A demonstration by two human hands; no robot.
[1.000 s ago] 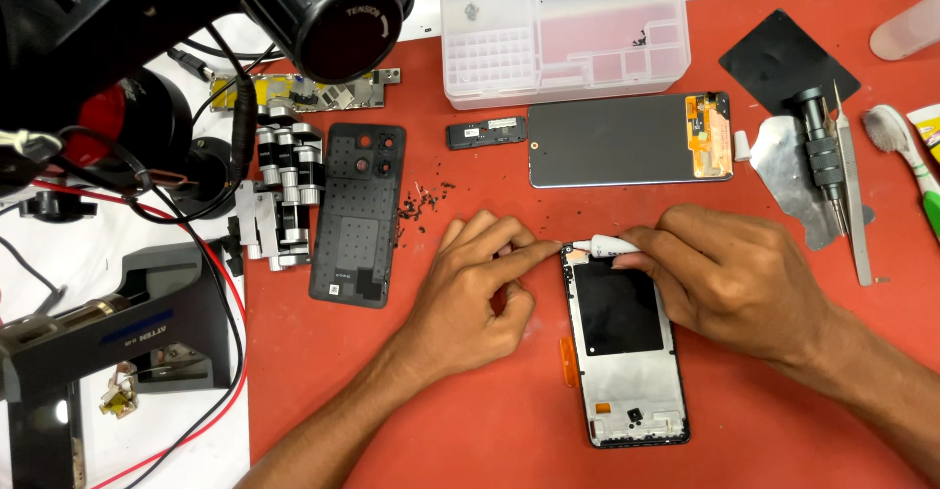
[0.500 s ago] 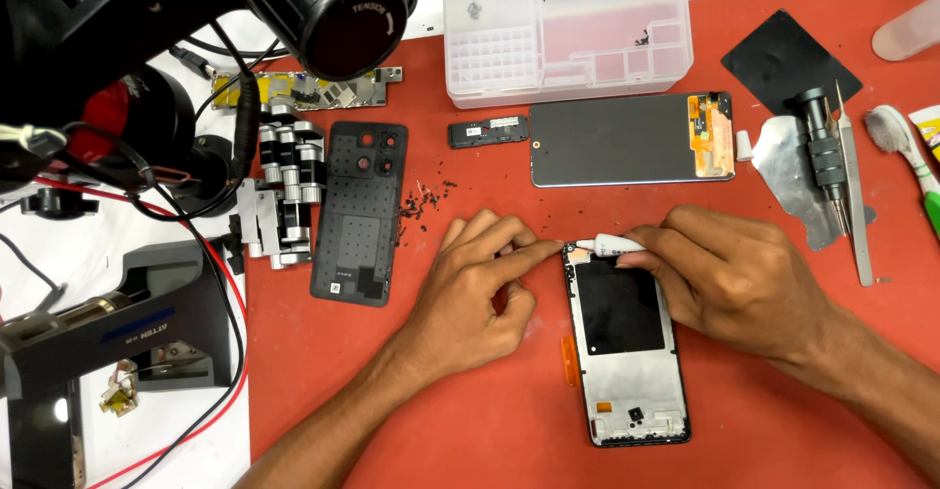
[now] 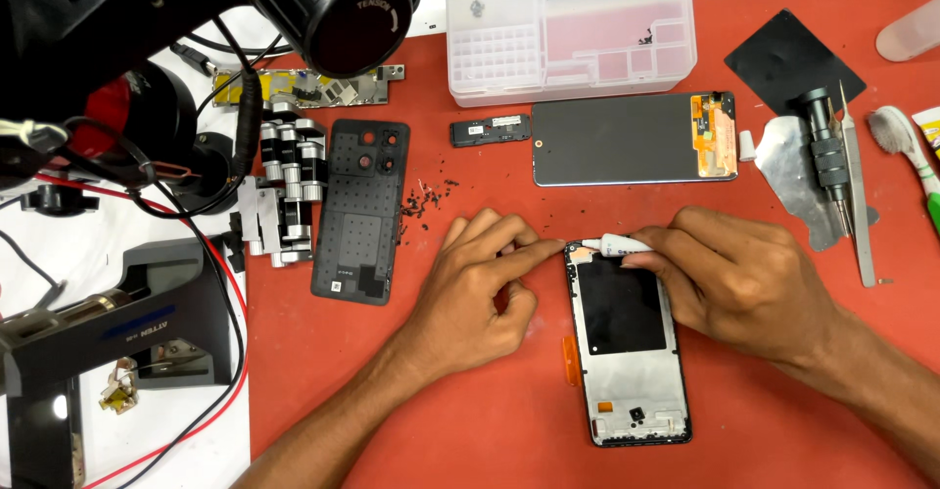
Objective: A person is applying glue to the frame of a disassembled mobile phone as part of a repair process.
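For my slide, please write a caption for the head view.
Left hand steadies phone frame; right hand holds a white nozzle at its top edge.

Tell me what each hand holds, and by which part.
The right hand pinches a small white nozzle-tipped tube by its rear end. The left hand holds nothing; its forefinger touches the phone frame's top corner.

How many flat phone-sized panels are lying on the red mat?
3: the open phone frame under both hands, the dark back cover to its left, and the screen panel above, below the clear plastic organizer. None seem hidden.
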